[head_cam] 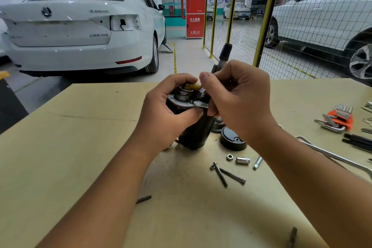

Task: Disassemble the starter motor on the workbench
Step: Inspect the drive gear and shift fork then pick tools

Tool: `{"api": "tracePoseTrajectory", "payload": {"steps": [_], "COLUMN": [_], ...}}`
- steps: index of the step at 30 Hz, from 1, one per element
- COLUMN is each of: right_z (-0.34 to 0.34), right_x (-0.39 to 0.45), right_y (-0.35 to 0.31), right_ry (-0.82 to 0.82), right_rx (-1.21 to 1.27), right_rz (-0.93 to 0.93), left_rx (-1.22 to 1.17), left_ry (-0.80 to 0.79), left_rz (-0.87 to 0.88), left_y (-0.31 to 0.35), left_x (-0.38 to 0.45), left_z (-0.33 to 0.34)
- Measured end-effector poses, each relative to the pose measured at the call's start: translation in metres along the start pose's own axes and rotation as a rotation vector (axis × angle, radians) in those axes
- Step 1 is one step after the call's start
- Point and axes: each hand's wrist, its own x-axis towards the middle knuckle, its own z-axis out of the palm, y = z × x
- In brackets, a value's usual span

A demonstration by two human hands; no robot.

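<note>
Left hand (171, 110) is wrapped round the upper end of the starter motor (193, 127), thumb on the near edge of the silver end plate (189, 103), fingers curled over the far side. Right hand (239, 98) has its fingers closed on a small metal tool (201, 93) whose tip sits on the end plate beside the shaft hub (182, 93). Can't tell what kind of tool it is; most of it is hidden by the fingers. A small yellow part (193, 86) shows just behind the hub.

The motor stands upright, black body down, at frame centre on the tan workbench (80, 137).

Just right of the motor: a black round cap (231, 139) lying on the bench, partly under the right wrist. Nearer the camera: a nut (229, 156), a small socket (243, 160) and a short silver bit (258, 162) in a row. Below those, two long bolts (227, 175) crossed in a V, with a small nut (212, 166) at the top of the V.

Right edge of frame: orange hex key set (340, 119), a long silver bar (332, 155) running under the right forearm, and black rods (358, 141). Lower centre: a dark bit (144, 199); another (292, 237) at the bottom right.

Background: white car (80, 26) upper left, red cabinet (195, 8) top centre, yellow mesh fence (267, 16) upper right.
</note>
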Motion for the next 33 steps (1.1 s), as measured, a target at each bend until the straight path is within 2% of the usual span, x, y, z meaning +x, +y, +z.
{"api": "tracePoseTrajectory", "payload": {"steps": [11,24,33], "right_z": [-0.0041,-0.0043,-0.0021], "right_x": [0.0040,0.0013,0.0004], "right_y": [-0.0027,0.0007,-0.0013], "right_ry": [-0.092,-0.053,-0.062], "right_rx": [0.020,0.111,0.088], "right_rz": [0.002,-0.018,-0.017], "left_rx": [-0.019,-0.017,-0.037], "left_ry": [-0.001,-0.001,-0.009], "left_rz": [0.019,0.028,0.016], "left_y": [0.0018,0.0023,-0.0008], "left_x": [-0.0021,-0.0014,0.0002], "left_z": [-0.0004,-0.0004,0.0008]}}
